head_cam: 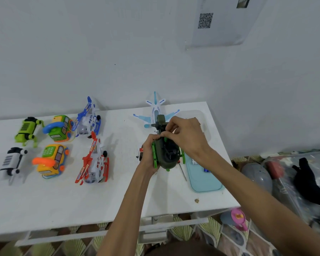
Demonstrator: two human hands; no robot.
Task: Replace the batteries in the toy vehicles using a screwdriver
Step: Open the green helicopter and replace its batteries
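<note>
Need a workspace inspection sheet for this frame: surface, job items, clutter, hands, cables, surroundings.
Surface: white table; small brown scrap near its front right corner.
Job's things: dark green toy helicopter held in both hands; thin tool, likely the screwdriver, lies beside the light blue tray.
Clutter: six more toys in two rows at left, including a red toy helicopter; white toy plane behind the hands.
Hands: left hand grips the helicopter's side; right hand pinches a part on it.
Cables: nothing seen.
Surroundings: QR code sheet on the wall; bags on the floor at right.
</note>
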